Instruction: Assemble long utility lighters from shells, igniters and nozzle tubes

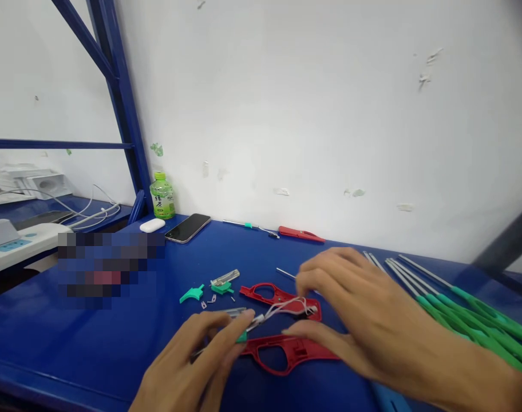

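Observation:
My left hand (201, 355) is closed on a metal rod with a green piece and white wires (282, 306), its thumb and forefinger pressed together. The wires run toward the right over the upper red shell half (282, 297). My right hand (351, 309) arches over the right end of the red pieces, thumb and fingers apart, its thumb at the lower red shell half (273, 359). No object shows between its fingers. Left of the shells lie a green trigger (193, 293), another green part (221, 288), a clear tank (225, 278) and tiny pale clips (212, 298).
Several green-handled rods (479, 323) lie at the right. Along the wall are a phone (188, 228), a white case (152, 225), a green bottle (162, 196), a thin rod (239, 224) and a closed red handle (301, 233). A power strip (29, 246) sits at the left.

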`<state>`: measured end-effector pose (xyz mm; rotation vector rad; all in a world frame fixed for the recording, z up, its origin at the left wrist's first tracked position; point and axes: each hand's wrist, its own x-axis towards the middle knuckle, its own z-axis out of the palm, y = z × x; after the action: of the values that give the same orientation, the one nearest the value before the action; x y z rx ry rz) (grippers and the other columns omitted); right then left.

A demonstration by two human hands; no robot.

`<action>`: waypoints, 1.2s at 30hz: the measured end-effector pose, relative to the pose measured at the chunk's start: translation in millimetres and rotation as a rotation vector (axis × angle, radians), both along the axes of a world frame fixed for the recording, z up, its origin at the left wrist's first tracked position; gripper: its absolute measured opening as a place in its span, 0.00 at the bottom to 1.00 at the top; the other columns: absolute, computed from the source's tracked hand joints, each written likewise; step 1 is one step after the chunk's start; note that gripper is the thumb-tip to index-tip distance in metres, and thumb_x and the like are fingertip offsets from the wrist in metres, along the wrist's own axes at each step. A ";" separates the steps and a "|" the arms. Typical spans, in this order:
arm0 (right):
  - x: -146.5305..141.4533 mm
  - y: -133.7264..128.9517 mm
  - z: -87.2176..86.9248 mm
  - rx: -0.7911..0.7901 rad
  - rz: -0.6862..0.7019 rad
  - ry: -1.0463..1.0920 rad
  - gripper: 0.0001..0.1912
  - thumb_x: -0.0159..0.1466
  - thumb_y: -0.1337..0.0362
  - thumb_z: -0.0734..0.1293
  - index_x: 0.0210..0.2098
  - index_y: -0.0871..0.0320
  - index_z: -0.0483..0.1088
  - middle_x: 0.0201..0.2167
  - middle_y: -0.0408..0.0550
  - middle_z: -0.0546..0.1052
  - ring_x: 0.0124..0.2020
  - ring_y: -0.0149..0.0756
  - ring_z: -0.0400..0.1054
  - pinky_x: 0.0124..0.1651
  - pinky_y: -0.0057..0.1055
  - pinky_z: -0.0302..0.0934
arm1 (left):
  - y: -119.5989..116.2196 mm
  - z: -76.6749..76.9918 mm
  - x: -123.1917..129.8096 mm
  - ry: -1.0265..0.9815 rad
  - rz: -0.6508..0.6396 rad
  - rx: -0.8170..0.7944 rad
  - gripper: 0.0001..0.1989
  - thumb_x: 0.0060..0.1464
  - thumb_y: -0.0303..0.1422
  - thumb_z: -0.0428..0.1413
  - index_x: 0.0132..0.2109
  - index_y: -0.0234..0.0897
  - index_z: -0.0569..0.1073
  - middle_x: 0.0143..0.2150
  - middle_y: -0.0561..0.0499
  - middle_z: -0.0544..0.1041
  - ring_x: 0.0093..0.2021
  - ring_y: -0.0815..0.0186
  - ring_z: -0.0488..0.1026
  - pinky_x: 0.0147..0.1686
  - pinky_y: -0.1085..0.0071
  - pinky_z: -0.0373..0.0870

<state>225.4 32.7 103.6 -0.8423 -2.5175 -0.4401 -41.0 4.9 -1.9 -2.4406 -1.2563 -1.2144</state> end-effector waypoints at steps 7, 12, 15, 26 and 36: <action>34.2 -9.1 -23.5 -0.210 -0.102 -0.180 0.20 0.73 0.43 0.64 0.38 0.52 0.71 0.32 0.46 0.78 0.33 0.46 0.74 0.37 0.42 0.64 | -3.1 -3.8 -18.3 -0.023 -0.014 -0.097 0.18 0.73 0.37 0.50 0.66 0.57 0.70 0.54 0.56 0.78 0.48 0.70 0.82 0.48 0.82 0.76; 47.0 -3.7 -57.6 -0.278 -0.139 -0.174 0.25 0.70 0.43 0.68 0.57 0.53 0.71 0.49 0.52 0.80 0.49 0.53 0.76 0.50 0.50 0.69 | 0.7 -6.6 -21.8 0.029 -0.059 -0.138 0.16 0.73 0.38 0.51 0.63 0.56 0.73 0.52 0.55 0.79 0.48 0.69 0.82 0.48 0.82 0.76; 44.7 0.2 -63.6 -0.386 -0.138 -0.165 0.17 0.73 0.50 0.67 0.55 0.53 0.72 0.48 0.50 0.79 0.49 0.50 0.76 0.51 0.47 0.69 | 4.5 -7.0 -20.2 0.065 -0.071 -0.156 0.17 0.73 0.38 0.51 0.63 0.55 0.74 0.54 0.53 0.80 0.49 0.67 0.82 0.48 0.79 0.78; 42.3 -2.2 -63.4 -0.529 -0.136 -0.076 0.11 0.74 0.55 0.67 0.51 0.53 0.73 0.45 0.48 0.77 0.45 0.44 0.74 0.47 0.41 0.69 | 8.5 -5.3 -17.9 0.210 -0.106 -0.171 0.19 0.70 0.31 0.50 0.62 0.54 0.77 0.49 0.52 0.81 0.45 0.66 0.82 0.45 0.77 0.80; 42.4 -2.6 -63.5 -0.556 -0.146 -0.045 0.11 0.75 0.55 0.66 0.50 0.53 0.74 0.45 0.48 0.78 0.44 0.44 0.75 0.49 0.41 0.69 | 9.3 -4.8 -18.3 0.222 -0.171 -0.256 0.24 0.72 0.30 0.47 0.68 0.56 0.70 0.52 0.50 0.77 0.45 0.67 0.79 0.45 0.78 0.78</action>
<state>267.7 30.1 40.2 -1.2306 -2.6649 0.2190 -59.3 14.2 -6.7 -2.8224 -1.2264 -0.8272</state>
